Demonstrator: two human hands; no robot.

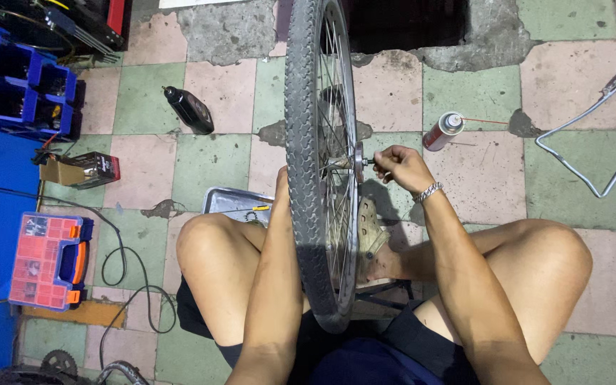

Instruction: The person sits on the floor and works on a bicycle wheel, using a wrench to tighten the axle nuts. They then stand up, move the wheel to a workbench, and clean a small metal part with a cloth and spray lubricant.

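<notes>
A bicycle wheel [306,142] with a knobbly grey tyre stands upright between my knees, seen edge-on. My right hand [401,166] pinches the end of the axle at the hub [354,162] on the wheel's right side; a metal bracelet circles that wrist. My left forearm reaches up along the wheel's left side, and my left hand [281,178] is mostly hidden behind the tyre near the hub, so what it grips cannot be seen.
A spray can [442,131] with a red straw lies on the tiled floor right of the hub. A black bottle [190,109], a metal tray [237,203], an orange parts case [48,260], blue bins [16,78], a small box [83,170], a cable and a bent metal stand [593,135] surround me.
</notes>
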